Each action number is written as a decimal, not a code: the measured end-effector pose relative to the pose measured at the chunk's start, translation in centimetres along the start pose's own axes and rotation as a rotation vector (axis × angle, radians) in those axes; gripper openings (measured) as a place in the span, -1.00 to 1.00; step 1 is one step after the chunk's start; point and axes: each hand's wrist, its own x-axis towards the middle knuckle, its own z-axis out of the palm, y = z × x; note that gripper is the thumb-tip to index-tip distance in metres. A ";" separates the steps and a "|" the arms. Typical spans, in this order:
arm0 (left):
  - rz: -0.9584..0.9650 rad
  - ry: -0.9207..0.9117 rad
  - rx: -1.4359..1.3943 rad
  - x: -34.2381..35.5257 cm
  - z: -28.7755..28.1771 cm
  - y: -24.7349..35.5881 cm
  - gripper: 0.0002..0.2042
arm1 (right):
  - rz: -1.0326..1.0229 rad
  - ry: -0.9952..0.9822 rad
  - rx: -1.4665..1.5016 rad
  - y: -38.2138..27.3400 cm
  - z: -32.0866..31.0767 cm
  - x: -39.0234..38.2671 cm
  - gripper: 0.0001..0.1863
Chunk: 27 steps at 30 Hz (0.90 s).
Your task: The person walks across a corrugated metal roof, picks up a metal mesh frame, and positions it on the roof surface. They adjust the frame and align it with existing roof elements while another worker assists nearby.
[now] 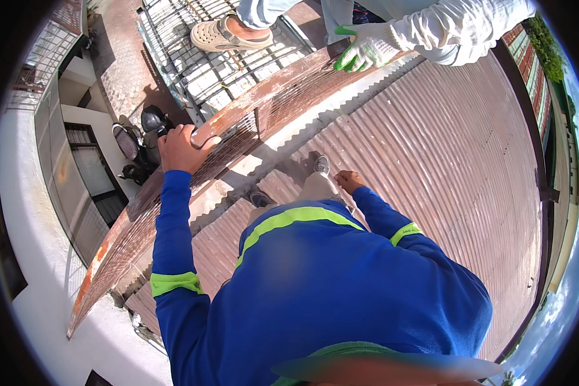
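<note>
A long rusty metal frame with mesh (273, 114) runs slantwise across the view, its rim reddish brown with peeling paint. My left hand (181, 149) is closed over its upper rail, fingers hooked on the far side. My right hand (349, 181) hangs low beside my right leg, fingers curled in; whatever they may hold is hidden. At the frame's far right part, another person's hand in a white and green glove (374, 50) rests on the rail. That person's beige clog (228, 35) stands on a metal grid.
I stand on a brown corrugated metal roof (431, 148). Beyond the frame is a platform of crossed bars (238, 71). Far below on the left are a parked motorcycle (145, 138) and a paved lane (119, 58). A white wall (38, 225) is at left.
</note>
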 end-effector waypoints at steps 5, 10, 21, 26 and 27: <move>-0.072 -0.132 -0.035 0.1 0.6 -0.5 -0.40 | -0.033 0.202 0.231 2.4 -5.0 6.3 -0.69; -0.080 -0.172 -0.089 1.1 -0.4 1.0 -0.35 | -0.184 0.308 0.247 6.1 -14.5 8.3 -0.70; 0.160 -0.514 0.037 16.1 9.2 18.0 -0.36 | -0.125 0.271 0.221 15.3 -23.0 8.4 -0.64; -0.012 -0.557 0.178 16.7 9.0 18.6 -0.38 | 0.014 0.216 0.239 16.9 -21.3 10.1 -0.64; 0.013 -0.391 0.102 16.6 8.7 18.7 -0.34 | -0.003 0.270 0.206 17.3 -20.4 10.8 -0.65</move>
